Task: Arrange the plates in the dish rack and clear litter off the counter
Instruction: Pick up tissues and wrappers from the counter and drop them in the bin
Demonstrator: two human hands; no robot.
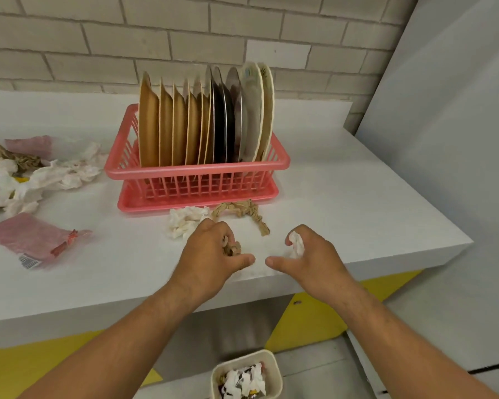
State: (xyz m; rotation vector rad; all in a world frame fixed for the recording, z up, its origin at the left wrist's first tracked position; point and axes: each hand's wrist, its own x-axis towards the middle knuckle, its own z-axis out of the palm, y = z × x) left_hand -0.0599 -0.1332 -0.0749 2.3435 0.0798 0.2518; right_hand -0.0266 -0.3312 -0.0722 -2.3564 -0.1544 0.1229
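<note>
A pink dish rack point(196, 169) stands on the white counter point(343, 197) with several plates point(202, 122) upright in it, tan ones at the left, dark and pale ones at the right. In front of it lie a white tissue point(185, 221) and a twisted brown paper strip point(242, 213). My left hand point(211, 254) grips the near end of that brown paper. My right hand point(308, 254) holds a crumpled white tissue point(297, 244) in its curled fingers.
More litter lies at the counter's left: crumpled tissues point(55, 174), brown paper point(9, 156) and two pink plastic wrappers point(32, 240). A cream waste bin point(247, 375) with scraps stands on the floor below the counter's edge. A brick wall rises behind.
</note>
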